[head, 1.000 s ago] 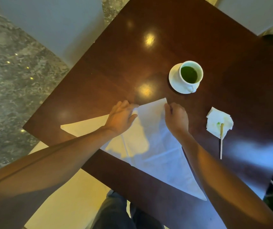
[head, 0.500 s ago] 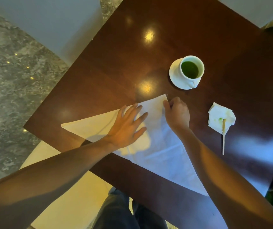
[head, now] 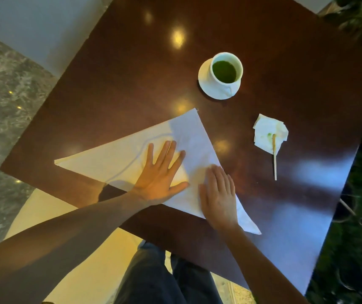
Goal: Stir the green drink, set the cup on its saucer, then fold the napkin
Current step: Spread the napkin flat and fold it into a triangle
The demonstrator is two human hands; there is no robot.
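Head view: both hands, left hand [head: 158,180] and right hand [head: 219,197], lie flat, released, pressing the triangular napkin [head: 118,159].

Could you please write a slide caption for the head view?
Both hands press flat on the triangular napkin; the cup sits on its saucer.

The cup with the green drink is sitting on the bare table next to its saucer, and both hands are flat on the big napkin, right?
Not quite. In the head view the cup sits on its saucer, not on the bare table. The rest holds: the left hand and right hand lie flat on the big napkin.
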